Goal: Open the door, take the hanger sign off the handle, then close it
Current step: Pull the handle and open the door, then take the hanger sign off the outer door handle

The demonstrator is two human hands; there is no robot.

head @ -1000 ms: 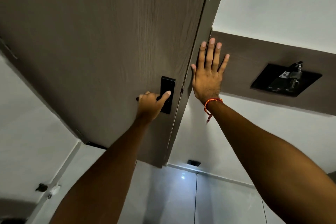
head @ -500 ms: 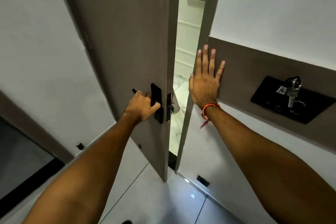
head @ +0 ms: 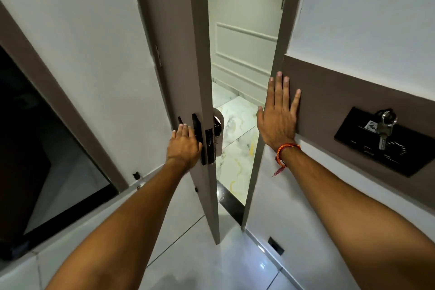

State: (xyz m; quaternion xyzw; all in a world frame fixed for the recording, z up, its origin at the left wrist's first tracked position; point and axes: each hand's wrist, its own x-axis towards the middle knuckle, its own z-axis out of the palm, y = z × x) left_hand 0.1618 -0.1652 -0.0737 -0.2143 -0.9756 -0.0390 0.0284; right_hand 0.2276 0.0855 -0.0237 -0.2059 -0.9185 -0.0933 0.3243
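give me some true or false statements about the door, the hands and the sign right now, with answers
1. The door is partly open, with marble floor showing through the gap. True.
2. The left hand is closed on the inside handle. True.
3. The right hand is holding the hanger sign. False: it lies flat and open on the brown wall panel beside the frame.
4. The hanger sign is already off the door. False: the white sign hangs at the outer handle, on the far side of the door.
5. A key hangs at the black wall plate to the right. True.
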